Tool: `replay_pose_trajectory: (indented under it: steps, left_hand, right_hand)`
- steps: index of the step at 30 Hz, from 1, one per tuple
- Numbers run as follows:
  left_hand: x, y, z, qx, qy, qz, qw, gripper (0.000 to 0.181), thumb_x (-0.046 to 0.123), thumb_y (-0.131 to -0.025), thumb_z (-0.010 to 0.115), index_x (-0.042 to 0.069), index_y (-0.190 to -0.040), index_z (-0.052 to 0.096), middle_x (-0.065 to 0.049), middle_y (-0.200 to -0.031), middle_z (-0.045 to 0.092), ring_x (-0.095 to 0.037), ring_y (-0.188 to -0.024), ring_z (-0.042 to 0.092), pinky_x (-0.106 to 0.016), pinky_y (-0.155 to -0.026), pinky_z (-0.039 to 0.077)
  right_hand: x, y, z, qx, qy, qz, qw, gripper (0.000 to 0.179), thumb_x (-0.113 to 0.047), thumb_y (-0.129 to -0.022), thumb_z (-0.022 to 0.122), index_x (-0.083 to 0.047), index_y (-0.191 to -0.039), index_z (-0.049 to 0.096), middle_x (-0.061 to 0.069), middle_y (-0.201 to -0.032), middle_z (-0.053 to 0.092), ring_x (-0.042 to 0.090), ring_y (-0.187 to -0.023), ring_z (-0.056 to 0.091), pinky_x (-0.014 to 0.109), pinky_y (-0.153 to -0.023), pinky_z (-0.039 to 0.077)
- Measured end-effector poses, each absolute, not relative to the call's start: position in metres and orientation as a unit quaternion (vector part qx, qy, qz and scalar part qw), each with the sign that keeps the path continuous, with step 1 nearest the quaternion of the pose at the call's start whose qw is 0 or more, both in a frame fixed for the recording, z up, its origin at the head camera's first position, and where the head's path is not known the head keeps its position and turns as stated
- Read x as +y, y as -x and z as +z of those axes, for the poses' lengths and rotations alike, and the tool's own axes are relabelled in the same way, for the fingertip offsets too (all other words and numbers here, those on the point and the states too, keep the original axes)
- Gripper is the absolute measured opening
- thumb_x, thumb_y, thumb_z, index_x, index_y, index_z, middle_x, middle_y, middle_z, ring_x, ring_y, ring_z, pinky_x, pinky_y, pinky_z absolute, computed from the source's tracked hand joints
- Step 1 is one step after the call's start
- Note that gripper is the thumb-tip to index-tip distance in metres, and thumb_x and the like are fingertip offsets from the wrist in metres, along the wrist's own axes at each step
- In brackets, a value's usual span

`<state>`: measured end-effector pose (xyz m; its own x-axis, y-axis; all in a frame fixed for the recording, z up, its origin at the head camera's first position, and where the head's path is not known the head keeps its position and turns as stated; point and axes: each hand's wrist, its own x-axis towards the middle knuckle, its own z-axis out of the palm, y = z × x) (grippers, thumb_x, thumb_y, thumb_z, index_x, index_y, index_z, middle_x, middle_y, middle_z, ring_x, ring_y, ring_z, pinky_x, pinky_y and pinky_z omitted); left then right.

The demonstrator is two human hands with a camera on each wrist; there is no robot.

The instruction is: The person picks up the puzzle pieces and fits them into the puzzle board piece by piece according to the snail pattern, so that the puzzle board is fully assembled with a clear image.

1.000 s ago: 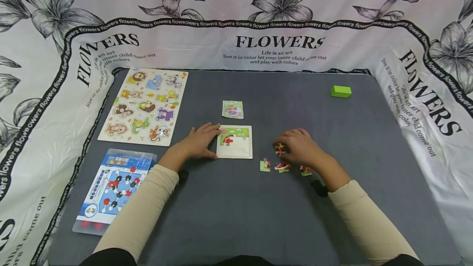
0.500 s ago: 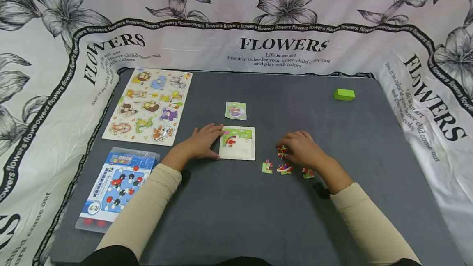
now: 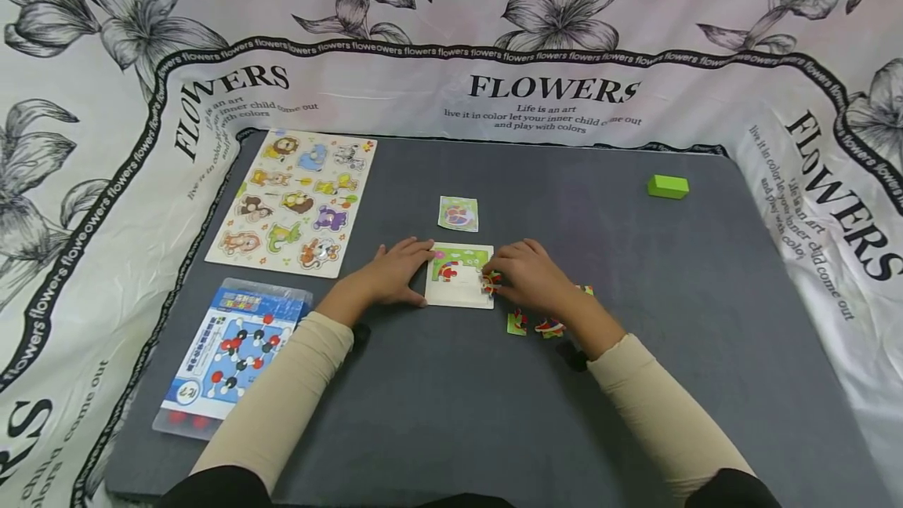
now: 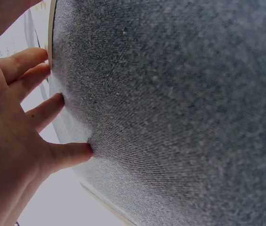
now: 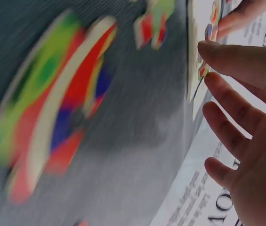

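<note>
A small square puzzle board [image 3: 451,299] lies mid-table, its top strip filled with green picture pieces and its lower part bare. My left hand [image 3: 393,273] rests against its left edge, fingers spread; in the left wrist view the fingertips [image 4: 44,70] touch the board's side. My right hand [image 3: 532,279] pinches a red and multicoloured jigsaw piece [image 3: 490,282] between thumb and forefinger, over the board's right edge. Below that hand lie loose jigsaw pieces [image 3: 550,328], one large and blurred in the right wrist view. Another loose piece [image 3: 587,289] shows partly behind the right wrist.
A small picture card [image 3: 458,214] lies just beyond the board. Back left is a large animal puzzle board [image 3: 292,206], with a boxed molecule model set [image 3: 233,359] nearer, partly under the left sleeve. A green block [image 3: 668,186] sits at the back right.
My right hand has picked up a jigsaw piece from the loose group and carried it left to the board's right edge. The left hand stays at the board. The head view shifted slightly.
</note>
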<state>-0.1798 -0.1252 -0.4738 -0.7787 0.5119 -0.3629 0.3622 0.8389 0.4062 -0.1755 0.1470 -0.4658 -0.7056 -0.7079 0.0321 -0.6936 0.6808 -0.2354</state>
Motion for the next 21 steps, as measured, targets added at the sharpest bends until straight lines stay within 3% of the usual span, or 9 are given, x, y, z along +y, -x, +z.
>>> replay_pose_trajectory:
  steps: [11,21]
  left_hand:
    - [-0.123,0.18,-0.472,0.929,-0.234,0.162,0.237,0.086,0.038,-0.081,0.079,0.013,-0.151,0.035,-0.003,-0.162,0.018,-0.03,-0.15,0.01,-0.069,-0.111,0.012]
    - [-0.126,0.181,-0.475,0.929,-0.236,0.162,0.235,0.086,0.039,-0.081,0.079,0.013,-0.151,0.035,-0.003,-0.162,0.019,-0.03,-0.15,0.01,-0.07,-0.11,0.013]
  right_hand:
    - [0.111,0.183,-0.475,0.917,0.373,-0.129,0.051,0.027,-0.016,-0.085,0.076,-0.016,-0.112,0.072,0.001,-0.117,0.065,0.026,-0.117,0.054,0.053,-0.11,0.028]
    - [0.106,0.185,-0.479,0.915,0.382,-0.125,0.03,0.028,-0.019,-0.085,0.076,-0.016,-0.113,0.073,0.002,-0.118,0.066,0.027,-0.116,0.055,0.058,-0.109,0.029]
